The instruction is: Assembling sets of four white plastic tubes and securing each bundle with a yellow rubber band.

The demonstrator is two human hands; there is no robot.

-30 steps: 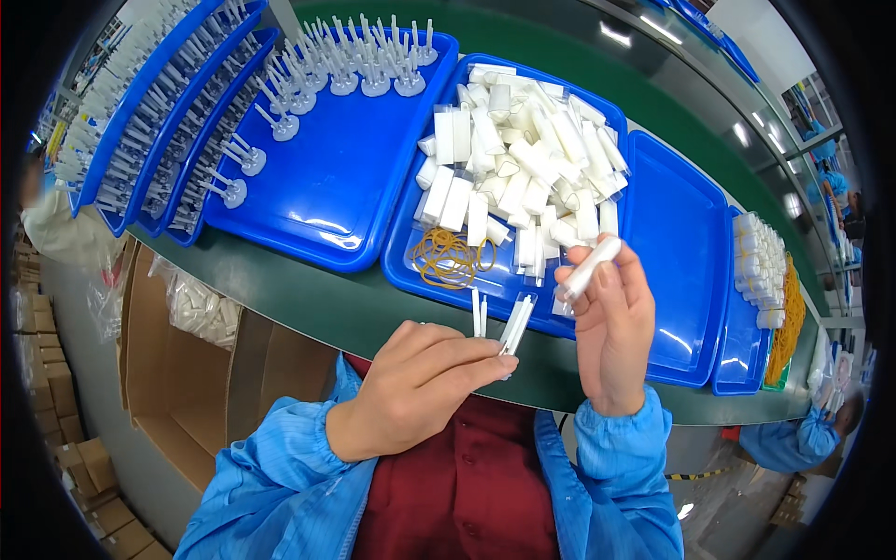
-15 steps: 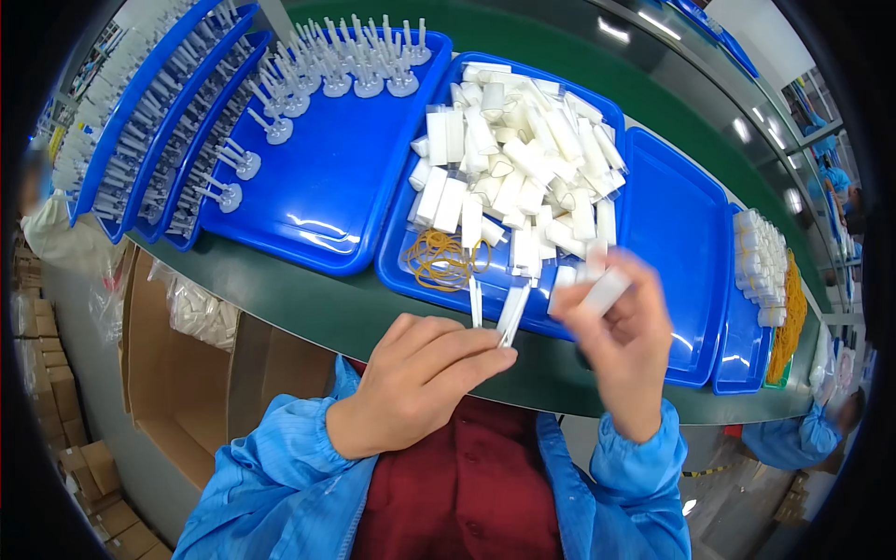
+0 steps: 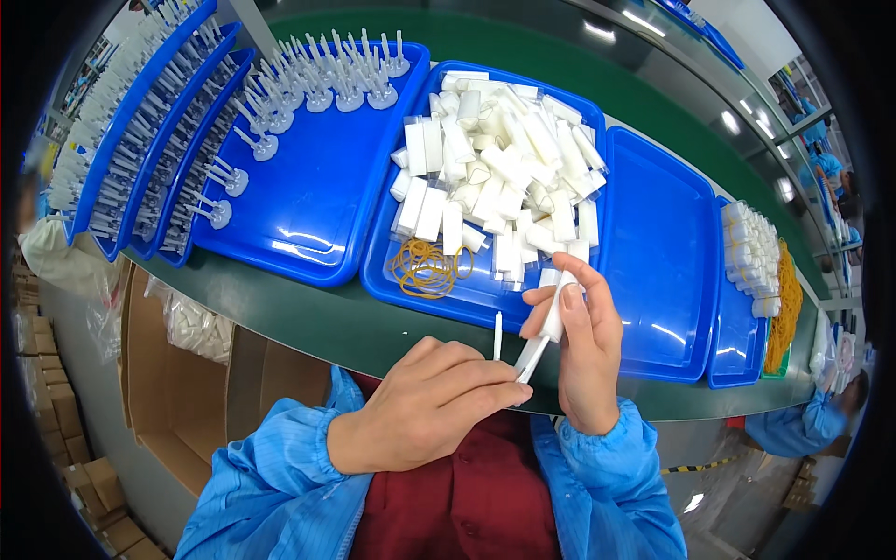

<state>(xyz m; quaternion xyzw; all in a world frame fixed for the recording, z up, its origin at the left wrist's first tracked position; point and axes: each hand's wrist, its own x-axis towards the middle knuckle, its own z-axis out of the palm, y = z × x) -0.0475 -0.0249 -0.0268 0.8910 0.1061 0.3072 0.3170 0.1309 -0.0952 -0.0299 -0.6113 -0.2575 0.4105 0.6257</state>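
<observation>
Below the middle tray, my left hand (image 3: 420, 406) is closed on a slim white plastic piece with thin prongs (image 3: 497, 338); its base is hidden in my fingers. My right hand (image 3: 594, 350) pinches a short white sleeve (image 3: 556, 315) between thumb and fingers. The sleeve's lower end meets one prong; whether it is around or against it I cannot tell. Just beyond, a blue tray (image 3: 378, 285) bears a heap of white sleeves (image 3: 504, 168), some in clear film, and a bunch of tan rubber bands (image 3: 425, 269).
Left, another blue tray (image 3: 289, 205) carries upright white pronged pieces on clear round bases (image 3: 350, 89), beside stacked, filled trays (image 3: 103, 168). Right are a bare blue tray (image 3: 658, 271), stacked white bundles (image 3: 751, 252) and more rubber bands (image 3: 786, 308). A cardboard box (image 3: 177, 392) stands lower left.
My right hand has moved left and down with the white sleeve, bringing it to a prong of the piece in my left hand. My left hand has shifted slightly right; the view has shifted a little.
</observation>
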